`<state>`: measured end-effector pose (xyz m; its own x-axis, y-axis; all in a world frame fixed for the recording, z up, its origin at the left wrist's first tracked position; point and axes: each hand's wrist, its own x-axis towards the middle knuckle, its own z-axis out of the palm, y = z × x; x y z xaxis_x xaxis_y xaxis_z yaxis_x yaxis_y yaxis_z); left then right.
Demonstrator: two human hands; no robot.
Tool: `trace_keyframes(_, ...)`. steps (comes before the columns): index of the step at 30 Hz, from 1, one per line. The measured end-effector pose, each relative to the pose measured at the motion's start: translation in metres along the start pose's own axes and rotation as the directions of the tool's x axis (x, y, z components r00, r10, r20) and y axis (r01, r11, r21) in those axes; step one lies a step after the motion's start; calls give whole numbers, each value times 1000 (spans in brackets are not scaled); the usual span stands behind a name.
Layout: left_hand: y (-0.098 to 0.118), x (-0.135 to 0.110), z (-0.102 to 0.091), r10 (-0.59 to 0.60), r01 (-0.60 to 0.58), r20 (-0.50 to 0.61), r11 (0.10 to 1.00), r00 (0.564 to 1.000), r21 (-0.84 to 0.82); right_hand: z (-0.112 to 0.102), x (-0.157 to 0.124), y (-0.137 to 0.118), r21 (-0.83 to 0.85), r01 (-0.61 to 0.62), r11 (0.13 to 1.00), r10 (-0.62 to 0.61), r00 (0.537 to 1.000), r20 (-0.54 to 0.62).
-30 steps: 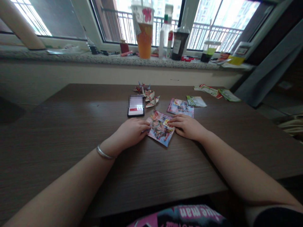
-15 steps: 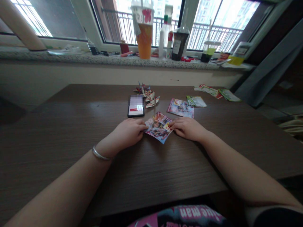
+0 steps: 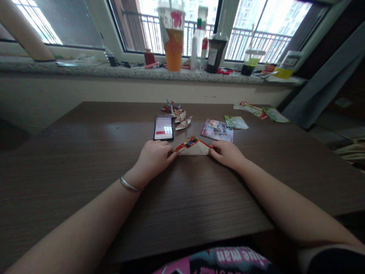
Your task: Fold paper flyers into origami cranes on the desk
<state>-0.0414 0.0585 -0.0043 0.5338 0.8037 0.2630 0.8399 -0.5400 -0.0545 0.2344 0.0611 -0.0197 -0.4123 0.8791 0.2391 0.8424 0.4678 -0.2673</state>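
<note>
A sheet of printed paper (image 3: 194,149) is held between my two hands, bent over so that a pale lower part and a colourful peak show. My left hand (image 3: 155,156) pinches its left corner. At the right corner, my right hand (image 3: 225,153) has its thumb and fingers closed on the paper. Just beyond my left hand lies a phone (image 3: 163,128) with a lit screen. Folded paper figures (image 3: 182,118) stand behind the sheet. A stack of printed paper squares (image 3: 217,130) rests just past my right hand.
Green-edged papers (image 3: 237,122) and further strips of printed paper (image 3: 253,110) lie toward the table's back right. Along the windowsill (image 3: 128,72) stand a tall cup of orange drink (image 3: 173,49), a clear bottle (image 3: 196,47), a dark cup (image 3: 216,53) and small items.
The paper was spread with its printed face showing; now it is bent over, showing pale and red-edged surfaces. Both hands keep hold of its corners. The left hand has shifted slightly forward.
</note>
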Motion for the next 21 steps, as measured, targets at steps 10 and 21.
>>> trace_keyframes(10,-4,5,12,-129,129,3,988,992,-90,11,1,-18,29,-162,986,163,986,-29)
trace_keyframes(21,12,10,18,-113,113,-1,992,994,56,16,8,-31,-125,-133,983,132,991,-16)
